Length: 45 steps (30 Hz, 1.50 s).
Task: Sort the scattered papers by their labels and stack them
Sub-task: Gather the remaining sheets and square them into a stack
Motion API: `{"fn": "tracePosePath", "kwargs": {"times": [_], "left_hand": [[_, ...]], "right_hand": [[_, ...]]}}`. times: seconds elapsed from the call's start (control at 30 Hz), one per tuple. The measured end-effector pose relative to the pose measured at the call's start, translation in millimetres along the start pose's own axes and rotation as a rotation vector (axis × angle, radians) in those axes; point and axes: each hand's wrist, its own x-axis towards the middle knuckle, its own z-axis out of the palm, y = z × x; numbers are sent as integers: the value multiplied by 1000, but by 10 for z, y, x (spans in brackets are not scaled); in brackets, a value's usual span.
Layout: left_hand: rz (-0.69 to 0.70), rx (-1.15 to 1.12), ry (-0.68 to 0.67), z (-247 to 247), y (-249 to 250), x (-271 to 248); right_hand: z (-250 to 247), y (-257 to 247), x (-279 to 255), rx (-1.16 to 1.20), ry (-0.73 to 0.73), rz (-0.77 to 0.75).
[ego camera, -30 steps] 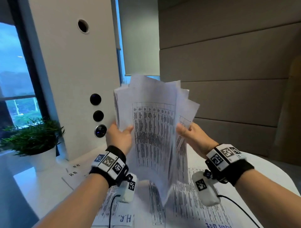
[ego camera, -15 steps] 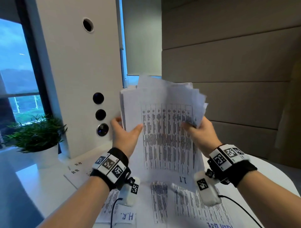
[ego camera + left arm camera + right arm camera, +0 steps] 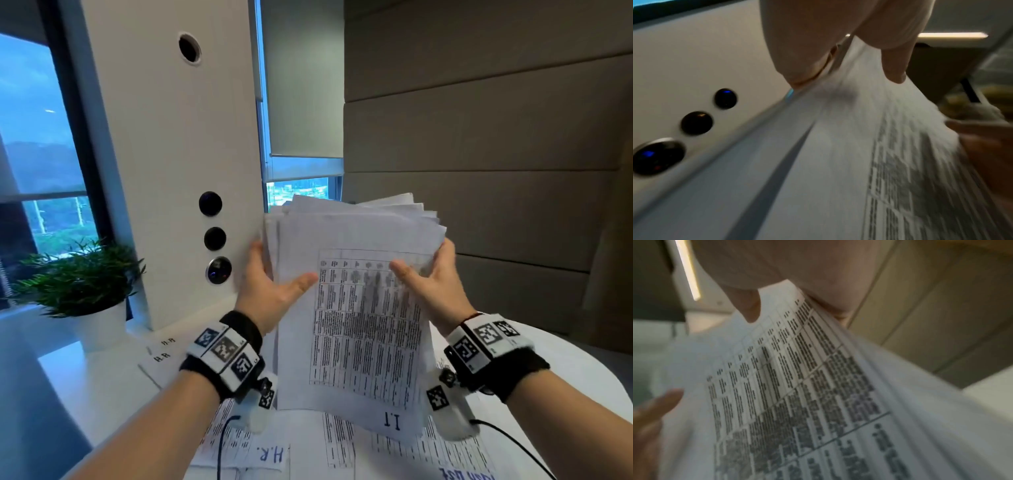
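Observation:
I hold a bundle of printed papers upright over the table, its front sheet showing a table of text and a handwritten "I.T" label near the bottom edge. My left hand grips its left edge, thumb on the front sheet and fingers behind. My right hand grips the right edge the same way. The wrist views show each thumb pressed on the papers. More sheets lie flat below, one labelled "H.R."; two more "H.R" sheets lie at the left.
A potted plant stands at the table's left. Behind the bundle rises a white column with round black buttons. The white table's rounded edge shows at the right. A padded wall is beyond.
The fanned, uneven sheets have been drawn together into a squarer bundle and lowered toward the table. Both hands have slid outward to its side edges.

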Motion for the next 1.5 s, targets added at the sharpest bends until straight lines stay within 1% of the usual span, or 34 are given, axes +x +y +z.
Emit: {"fn": "tracePosePath", "kwargs": {"times": [0.03, 0.07, 0.13, 0.2, 0.27, 0.3, 0.37, 0.43, 0.47, 0.5, 0.53, 0.63, 0.7, 0.8, 0.87, 0.93, 0.97, 1.0, 1.03, 1.07, 1.1, 1.13, 1.2, 1.3, 1.37, 1.43, 1.5], "left_hand": [[4, 27, -18, 30, 17, -11], [1, 32, -4, 53, 24, -18], [-7, -23, 57, 59, -10, -4], [-22, 13, 48, 63, -51, -14], [-90, 71, 19, 88, -46, -53], [-110, 64, 45, 94, -38, -55], [-98, 26, 171, 77, -11, -5], [-96, -37, 289, 31, -36, 67], [-110, -69, 316, 21, -43, 82], [-122, -93, 322, 13, -46, 71], [-131, -108, 308, 4, -55, 46], [-174, -159, 217, -30, -85, -34], [-220, -136, 135, -80, -154, -36], [-362, -91, 23, -143, -258, 24], [-483, -56, -58, -126, -319, -13], [-617, 52, -190, -56, -450, -120], [-696, 114, -288, -14, -509, -216], [-775, 201, -388, 24, -557, -331], [-826, 343, -477, 41, -613, -429], [-826, 540, -557, 37, -675, -499], [-796, 731, -624, 13, -743, -552], [-756, 876, -664, -16, -796, -591], [-685, 1022, -707, -51, -829, -620], [-673, 1061, -816, -36, -791, -653], [-658, 1057, -864, -5, -748, -668], [-654, 1008, -867, 23, -726, -658], [-642, 967, -865, 47, -693, -659]], "right_hand": [[25, -12, 6, -50, -41, -13], [59, -36, 15, -90, -51, -32], [103, -66, 49, -90, 34, -56], [102, -65, 58, -24, 95, -59], [92, -32, 5, 6, 42, -8], [87, -6, -40, 3, 10, 24], [71, 43, -136, -30, -42, 81], [17, 100, -221, -193, -133, 101], [-14, 123, -261, -290, -191, 107], [-39, 141, -290, -362, -232, 125], [-53, 145, -308, -401, -243, 149], [-95, 140, -268, -420, -172, 185], [-141, 119, -219, -428, -162, 230], [-215, 106, -211, -499, -247, 391], [-258, 171, -292, -541, -255, 484], [-299, 306, -410, -611, -193, 555], [-333, 406, -466, -660, -163, 595], [-365, 488, -516, -720, -150, 634], [-405, 563, -565, -799, -151, 673], [-441, 614, -614, -879, -162, 712], [-482, 679, -651, -935, -170, 758], [-519, 742, -684, -968, -173, 796], [-567, 853, -729, -1062, -168, 850], [-606, 1031, -748, -1247, -197, 865], [-576, 1049, -709, -1258, -223, 865], [-541, 983, -676, -1205, -234, 880], [-541, 928, -667, -1057, -242, 915]]}}
